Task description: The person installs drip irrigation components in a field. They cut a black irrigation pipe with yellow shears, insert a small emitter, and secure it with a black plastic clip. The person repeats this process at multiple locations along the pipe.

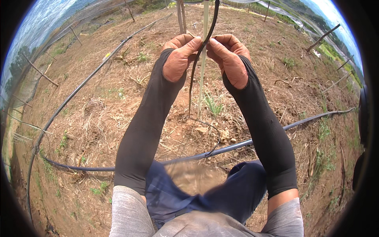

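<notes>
A pale, slender stake (205,19) stands upright before me, and a thin black tube (213,23) runs down along it, crossing it between my hands. My left hand (179,55) is closed in a pinch at the left of the crossing. From the right, my right hand (231,53) pinches at the same height, its thumb close to the tube. A thin dark tie (205,42) appears to pass round tube and stake there, its ends between my fingertips. What lies behind the fingers is hidden. Below, the tube reaches the soil and curves toward a thicker black pipe (229,148).
Another dark pipe (87,79) curves over the ground on the left. Wooden posts (323,37) stand around the slope, with two thin poles (181,17) just beyond my hands. Dry straw, stones and a green grassy tuft (213,106) lie near the stake's base.
</notes>
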A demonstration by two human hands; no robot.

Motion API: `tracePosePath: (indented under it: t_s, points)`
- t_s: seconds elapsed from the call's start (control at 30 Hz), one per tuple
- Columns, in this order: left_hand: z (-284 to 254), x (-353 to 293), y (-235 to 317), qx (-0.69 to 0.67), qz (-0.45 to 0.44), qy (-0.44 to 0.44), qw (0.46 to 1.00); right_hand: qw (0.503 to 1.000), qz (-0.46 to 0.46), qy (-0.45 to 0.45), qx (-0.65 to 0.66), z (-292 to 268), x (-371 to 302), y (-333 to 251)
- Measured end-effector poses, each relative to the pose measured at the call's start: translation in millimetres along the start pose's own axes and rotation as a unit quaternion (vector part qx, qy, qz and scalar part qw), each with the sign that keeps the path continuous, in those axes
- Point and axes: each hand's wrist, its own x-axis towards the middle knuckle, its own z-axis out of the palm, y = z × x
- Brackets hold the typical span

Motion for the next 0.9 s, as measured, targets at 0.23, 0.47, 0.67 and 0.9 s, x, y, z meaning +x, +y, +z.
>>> tracePosePath:
  t_s: [0.23, 0.47, 0.67, 0.9]
  points:
    - [8.8, 4.0, -7.8, -0.037, -0.031, 0.025, 0.999, 0.996, 0.019, -0.092, -0.011, -21.1, 17.3, -0.3]
    - [-13.4, 14.6, -15.2, -0.106, -0.067, -0.086, 0.988, 0.988, 0.027, -0.151, 0.005, -20.3, 17.3, -3.8]
    - [-14.0, 20.1, -8.8, -0.088, -0.133, -0.108, 0.981, 0.97, -0.015, -0.235, -0.062, -32.6, 31.3, -3.4]
    - [-7.0, 20.2, -12.0, -0.058, -0.089, -0.041, 0.994, 0.967, -0.066, -0.205, -0.134, -37.7, 38.9, 3.1]
